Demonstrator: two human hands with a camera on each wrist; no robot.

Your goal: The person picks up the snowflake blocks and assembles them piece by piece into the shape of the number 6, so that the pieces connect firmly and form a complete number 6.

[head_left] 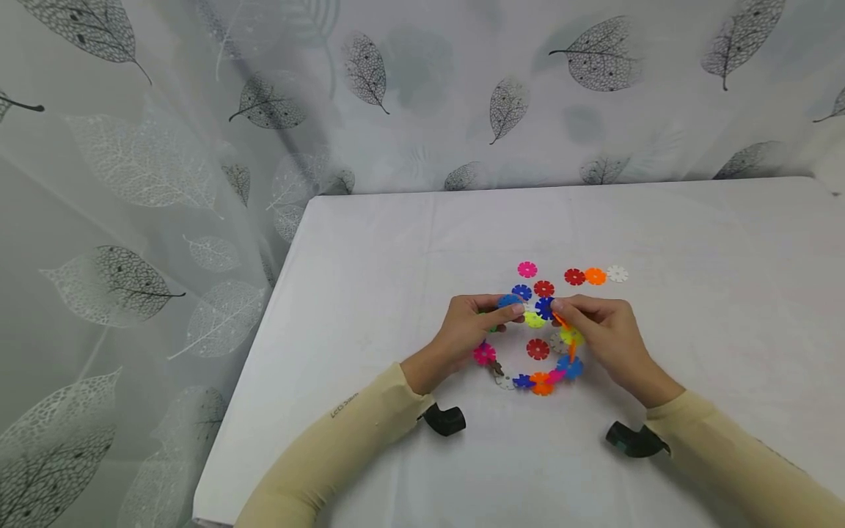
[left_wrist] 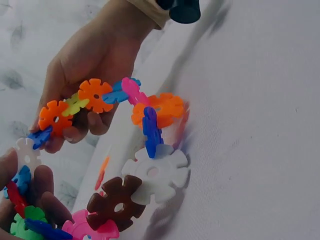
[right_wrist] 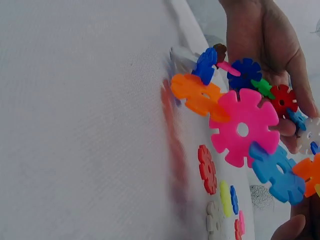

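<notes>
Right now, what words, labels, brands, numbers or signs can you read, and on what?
Nothing reads clearly enough to quote.
Left sleeve: short line of dark lettering, too small and blurred.
Right sleeve: faint dark marking, unreadable.
Discs, black wrist devices: no legible text in any view.

There are two hands (head_left: 470, 326), one disc chain (head_left: 543, 383), nine loose discs (head_left: 538, 349) and two black devices (head_left: 447, 421).
</notes>
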